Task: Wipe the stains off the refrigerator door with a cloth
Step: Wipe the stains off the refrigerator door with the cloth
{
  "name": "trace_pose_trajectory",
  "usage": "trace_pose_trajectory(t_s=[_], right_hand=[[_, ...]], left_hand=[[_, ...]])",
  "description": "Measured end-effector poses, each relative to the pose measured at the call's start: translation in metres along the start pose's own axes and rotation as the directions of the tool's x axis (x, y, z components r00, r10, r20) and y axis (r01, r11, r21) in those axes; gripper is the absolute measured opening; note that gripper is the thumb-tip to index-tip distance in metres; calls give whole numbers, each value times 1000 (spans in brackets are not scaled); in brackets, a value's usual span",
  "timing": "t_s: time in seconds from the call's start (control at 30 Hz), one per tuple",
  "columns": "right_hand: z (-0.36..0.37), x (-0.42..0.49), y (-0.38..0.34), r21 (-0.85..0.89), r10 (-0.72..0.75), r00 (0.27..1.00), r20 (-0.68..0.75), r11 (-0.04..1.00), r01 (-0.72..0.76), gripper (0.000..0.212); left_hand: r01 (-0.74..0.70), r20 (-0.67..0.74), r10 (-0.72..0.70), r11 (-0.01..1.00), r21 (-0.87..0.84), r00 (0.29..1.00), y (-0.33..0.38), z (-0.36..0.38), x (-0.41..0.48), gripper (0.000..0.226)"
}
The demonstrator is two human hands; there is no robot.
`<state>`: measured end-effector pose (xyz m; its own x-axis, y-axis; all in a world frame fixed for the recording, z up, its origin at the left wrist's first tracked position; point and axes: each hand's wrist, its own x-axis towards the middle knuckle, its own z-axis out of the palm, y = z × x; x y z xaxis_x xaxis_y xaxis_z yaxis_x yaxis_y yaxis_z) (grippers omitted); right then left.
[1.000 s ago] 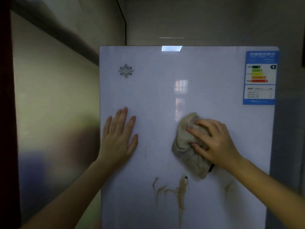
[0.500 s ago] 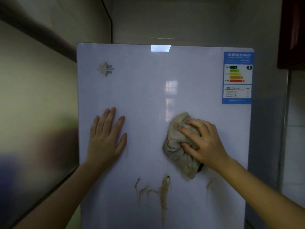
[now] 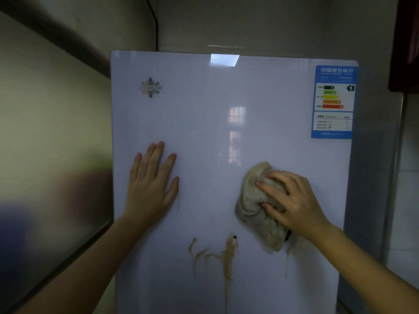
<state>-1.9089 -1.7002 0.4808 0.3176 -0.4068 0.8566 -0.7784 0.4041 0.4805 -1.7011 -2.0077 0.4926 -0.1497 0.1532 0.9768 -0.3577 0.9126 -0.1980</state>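
Stains (image 3: 223, 254) streak the low middle of the door (image 3: 226, 132), just below-left of the cloth (image 3: 256, 214) gripped by the right hand (image 3: 294, 200). Left hand (image 3: 150, 184) lies flat, fingers spread.

Dim, narrow alcove with plain walls on three sides.

The left wall (image 3: 52, 137) is smooth, pale and glossy, carrying blurred dark reflections low down; a dark diagonal band (image 3: 59, 41) crosses its upper part. A thin dark cable (image 3: 155, 26) runs down the far corner where the left wall meets the grey far wall (image 3: 272, 26). At upper right, the corner of a dark reddish cabinet (image 3: 405, 41) projects into view. Below it, the right wall (image 3: 408, 200) is covered in light tiles, bordered by a vertical metallic strip (image 3: 395, 177). Lighting is low and uneven.
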Motion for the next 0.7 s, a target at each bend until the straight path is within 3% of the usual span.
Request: trace_pose_trajectory(t_s=[0.2,0.27,0.4,0.6,0.7], right_hand=[[0,6,-8,22,268,959,-95,963,-267,46],[5,-3,-19,32,213,974,-72,977,-211,46],[7,-18,-18,16,-31,998,63,999,30,47],[-6,-29,-4,-2,216,976,-24,976,-216,47],[-3,-53,-20,19,205,979,15,979,-205,45]], left_hand=[[9,8,-9,1000,-3,1000,1,1,-1,55],[10,16,-10,1000,-2,1000,1,1,-1,56],[9,27,-9,1000,-1,1000,0,1,-1,56],[2,53,-1,1000,-8,999,0,-1,-1,58],[-10,71,11,1000,-9,997,-2,-5,-1,58]])
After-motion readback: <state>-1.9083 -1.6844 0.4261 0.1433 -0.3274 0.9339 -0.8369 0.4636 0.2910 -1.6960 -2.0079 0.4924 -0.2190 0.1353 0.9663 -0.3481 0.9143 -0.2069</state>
